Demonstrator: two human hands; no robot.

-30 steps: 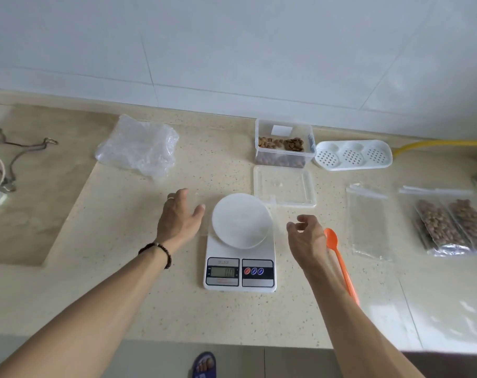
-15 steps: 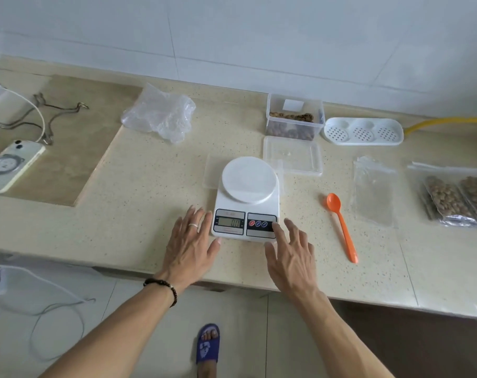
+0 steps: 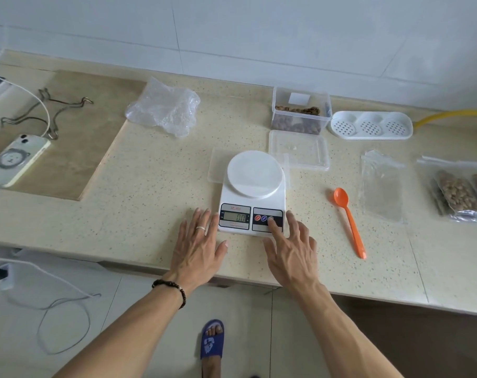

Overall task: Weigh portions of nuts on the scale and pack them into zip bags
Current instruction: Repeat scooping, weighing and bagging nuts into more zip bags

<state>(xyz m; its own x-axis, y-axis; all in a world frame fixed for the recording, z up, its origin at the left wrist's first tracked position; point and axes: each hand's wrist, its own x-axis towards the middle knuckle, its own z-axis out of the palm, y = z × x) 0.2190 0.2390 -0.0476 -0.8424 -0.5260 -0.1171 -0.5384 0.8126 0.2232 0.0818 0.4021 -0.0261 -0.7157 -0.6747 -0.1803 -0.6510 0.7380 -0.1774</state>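
White scale (image 3: pixel 255 192) with grey display, red, blue and pale buttons at the fingers (image 3: pixel 273 227). Beige counter (image 3: pixel 150 186), finely speckled brown. Orange spoon (image 3: pixel 349 219) right of the fingers. Clear tub (image 3: pixel 301 110) of brown nuts beyond. White perforated tray (image 3: pixel 371 125), yellow hose (image 3: pixel 449 115). Black bead bracelet (image 3: pixel 174 289), silver ring (image 3: pixel 200 228) on left hand (image 3: pixel 197 249). Blue sandal (image 3: pixel 212 339) below.

A home kitchen: speckled stone countertop (image 3: pixel 150 214), white tiled wall (image 3: pixel 231 36), kitchen scale (image 3: pixel 253 195).
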